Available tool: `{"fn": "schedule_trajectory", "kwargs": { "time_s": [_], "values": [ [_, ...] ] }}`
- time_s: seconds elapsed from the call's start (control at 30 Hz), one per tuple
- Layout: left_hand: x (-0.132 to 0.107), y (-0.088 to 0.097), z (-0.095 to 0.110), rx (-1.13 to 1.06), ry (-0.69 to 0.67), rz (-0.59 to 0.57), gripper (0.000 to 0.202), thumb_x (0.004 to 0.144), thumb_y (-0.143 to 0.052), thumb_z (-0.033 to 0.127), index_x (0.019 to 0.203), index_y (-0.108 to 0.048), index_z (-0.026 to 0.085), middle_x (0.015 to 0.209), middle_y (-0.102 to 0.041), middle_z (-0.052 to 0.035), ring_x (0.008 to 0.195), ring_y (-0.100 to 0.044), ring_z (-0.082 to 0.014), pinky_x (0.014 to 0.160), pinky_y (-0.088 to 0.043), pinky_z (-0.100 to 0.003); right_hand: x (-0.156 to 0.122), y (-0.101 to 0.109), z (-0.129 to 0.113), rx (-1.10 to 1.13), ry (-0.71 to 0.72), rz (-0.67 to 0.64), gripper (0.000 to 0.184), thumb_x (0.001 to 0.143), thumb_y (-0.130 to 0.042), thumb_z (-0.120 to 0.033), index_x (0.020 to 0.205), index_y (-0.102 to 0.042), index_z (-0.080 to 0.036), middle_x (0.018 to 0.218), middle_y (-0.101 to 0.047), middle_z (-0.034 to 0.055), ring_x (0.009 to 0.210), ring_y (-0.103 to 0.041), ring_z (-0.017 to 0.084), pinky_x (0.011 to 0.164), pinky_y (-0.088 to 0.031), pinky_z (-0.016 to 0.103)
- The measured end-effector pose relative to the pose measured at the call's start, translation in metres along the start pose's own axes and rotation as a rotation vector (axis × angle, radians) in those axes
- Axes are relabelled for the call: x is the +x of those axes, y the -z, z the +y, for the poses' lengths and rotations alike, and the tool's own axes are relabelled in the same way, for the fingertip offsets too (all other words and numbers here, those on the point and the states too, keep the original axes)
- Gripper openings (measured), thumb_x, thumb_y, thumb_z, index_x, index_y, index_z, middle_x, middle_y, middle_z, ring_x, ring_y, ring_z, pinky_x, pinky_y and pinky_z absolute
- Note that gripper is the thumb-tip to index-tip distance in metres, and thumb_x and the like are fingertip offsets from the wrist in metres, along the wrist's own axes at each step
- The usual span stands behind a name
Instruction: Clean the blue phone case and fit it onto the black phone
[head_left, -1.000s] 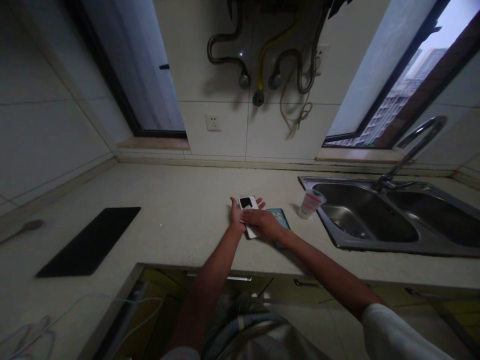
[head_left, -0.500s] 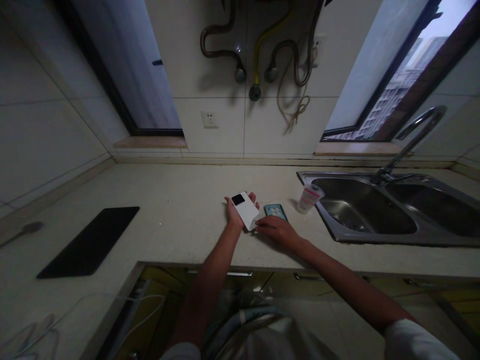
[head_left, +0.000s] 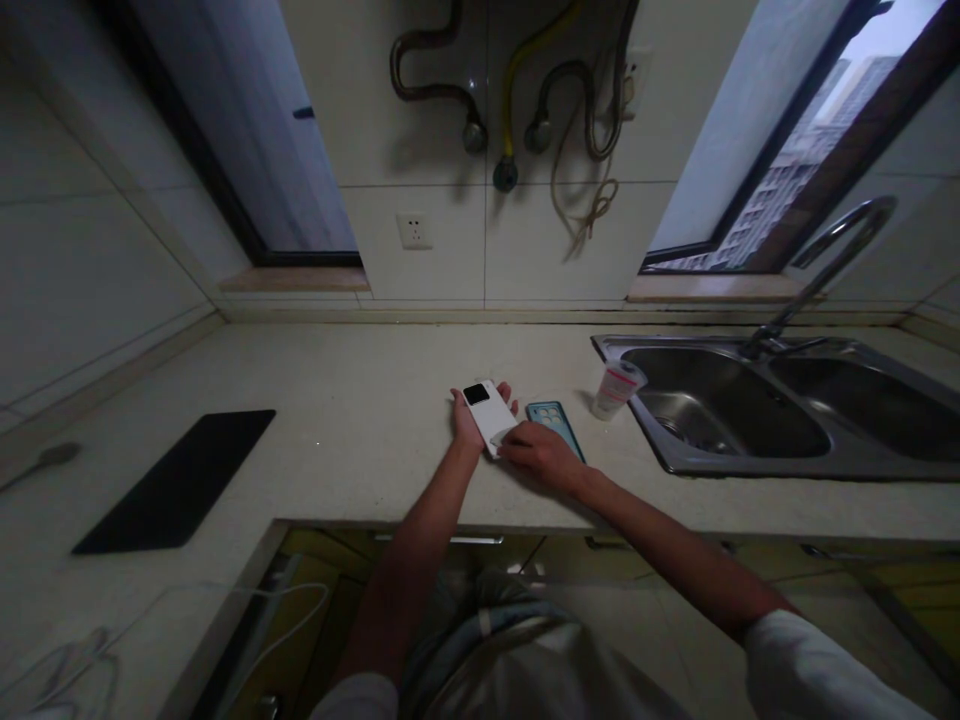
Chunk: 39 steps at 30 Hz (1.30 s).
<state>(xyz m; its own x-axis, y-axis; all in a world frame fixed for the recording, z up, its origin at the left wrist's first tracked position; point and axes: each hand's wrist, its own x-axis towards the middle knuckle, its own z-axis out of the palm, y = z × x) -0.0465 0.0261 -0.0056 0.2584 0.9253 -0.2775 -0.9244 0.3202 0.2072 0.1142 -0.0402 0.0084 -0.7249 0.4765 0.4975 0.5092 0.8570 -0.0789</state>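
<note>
A white phone (head_left: 491, 411) with a black camera block lies back side up in my left hand (head_left: 466, 420). The left fingers wrap around its far edge and the thumb rests along the near side. My right hand (head_left: 541, 452) is closed over the phone's lower end, pinching a small pale tissue-like piece (head_left: 499, 438) against its back. Most of that piece is hidden by the fingers. Just beyond the right hand, a teal phone case (head_left: 556, 418) with camera cutouts lies on the counter, partly covered by the hand.
On the pale counter (head_left: 360, 400), a clear plastic cup (head_left: 618, 388) with red markings leans by the double steel sink (head_left: 664, 465). A black mat (head_left: 180, 485) lies to the left, with a ladle-like utensil (head_left: 56, 457) and a white cable (head_left: 161, 598) nearby.
My right hand has slid slightly left and up over the phone's lower back, carrying the pale piece, which is now more covered. The left hand still holds the phone.
</note>
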Motion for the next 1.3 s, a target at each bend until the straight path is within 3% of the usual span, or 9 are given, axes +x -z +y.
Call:
{"fn": "schedule_trajectory", "kwargs": {
  "time_s": [0.27, 0.4, 0.67, 1.03, 1.3],
  "values": [
    [0.000, -0.001, -0.001, -0.009, -0.014, 0.002, 0.071, 0.088, -0.030, 0.077, 0.095, -0.066, 0.017, 0.097, -0.071, -0.0177, 0.108, -0.065, -0.0355, 0.094, -0.048, -0.058, -0.016, 0.016, 0.027, -0.026, -0.033, 0.071, 0.016, 0.094, -0.062, -0.016, 0.096, -0.077, -0.021, 0.088, -0.070, 0.0080, 0.080, -0.058, 0.019, 0.068, -0.040, 0.029],
    [0.002, 0.000, -0.002, -0.004, 0.008, 0.008, 0.072, 0.088, -0.029, 0.078, 0.096, -0.066, 0.016, 0.096, -0.071, -0.0177, 0.105, -0.067, -0.0343, 0.093, -0.049, -0.057, -0.019, 0.015, 0.026, -0.034, -0.044, 0.101, 0.018, 0.095, -0.060, -0.015, 0.096, -0.076, -0.020, 0.087, -0.070, 0.0073, 0.080, -0.058, 0.019, 0.067, -0.039, 0.028],
    [0.003, 0.001, 0.001, 0.003, 0.041, 0.018, 0.070, 0.088, -0.031, 0.076, 0.099, -0.066, 0.016, 0.105, -0.071, -0.0193, 0.109, -0.065, -0.0353, 0.092, -0.049, -0.056, 0.006, -0.002, 0.001, -0.003, 0.022, -0.028, 0.012, 0.093, -0.064, -0.018, 0.095, -0.076, -0.020, 0.083, -0.069, 0.0069, 0.076, -0.058, 0.018, 0.067, -0.038, 0.029],
    [0.005, 0.002, 0.000, -0.035, -0.027, 0.072, 0.068, 0.089, -0.030, 0.074, 0.099, -0.067, 0.018, 0.102, -0.070, -0.0178, 0.109, -0.064, -0.0344, 0.091, -0.050, -0.056, -0.003, 0.021, 0.024, 0.031, -0.050, -0.147, 0.018, 0.096, -0.059, -0.024, 0.101, -0.075, -0.018, 0.095, -0.072, 0.0111, 0.083, -0.063, 0.019, 0.073, -0.047, 0.029],
    [0.006, 0.001, -0.001, -0.023, -0.039, 0.099, 0.068, 0.089, -0.027, 0.074, 0.098, -0.066, 0.019, 0.104, -0.070, -0.0172, 0.111, -0.064, -0.0338, 0.095, -0.048, -0.058, -0.001, 0.030, 0.031, 0.166, -0.077, -0.144, 0.030, 0.097, -0.051, -0.017, 0.121, -0.070, -0.018, 0.100, -0.075, 0.0113, 0.085, -0.068, 0.020, 0.076, -0.050, 0.030]
  ]
}}
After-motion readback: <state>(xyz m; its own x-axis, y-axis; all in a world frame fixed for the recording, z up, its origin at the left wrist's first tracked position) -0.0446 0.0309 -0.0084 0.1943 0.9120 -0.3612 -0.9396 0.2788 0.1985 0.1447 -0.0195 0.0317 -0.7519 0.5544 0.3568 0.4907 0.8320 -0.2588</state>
